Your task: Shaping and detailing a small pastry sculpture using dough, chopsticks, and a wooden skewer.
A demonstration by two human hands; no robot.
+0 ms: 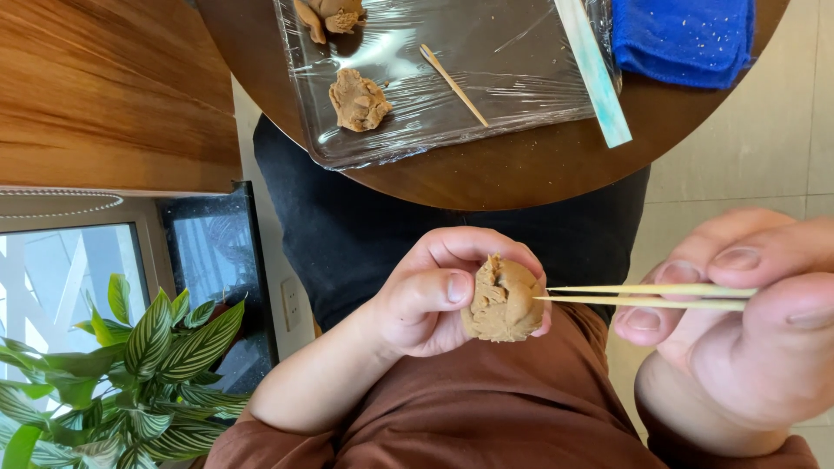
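Clay lump (504, 300), tan-brown, sits in the left hand (434, 295) above the person's lap, below the near edge of the round wooden bench (521, 174). Fingers curl around its back and the thumb presses its front left side; the hand is closed about it, not clenched. Right hand (747, 321) is pinched shut on two thin wooden sticks (643, 296), held side by side, nearly level, with their tips at the right face of the lump. Whether the tips have entered the surface or only touch it cannot be told from this angle.

Handling judgement: the lump looks soft and light, with a torn, creased patch at upper left, so it should dent under firm pressure. Best held cupped from behind, as now, with the worked face left free. The sticks look thin and likely to snap if levered.

On the bench: a tray wrapped in clear film (452, 78), shiny and wrinkled. It carries a second flattened clay piece (358, 100), more clay scraps (330, 16) at the top edge, and one spare stick (453, 85) lying diagonally. A long narrow paper sleeve (595, 74), white with pale green tint, lies across the tray's right edge. Blue cloth (686, 39), folded, lies just right of it. No readable label noted.

Leafy striped plant (148, 365) at lower left, by a window.
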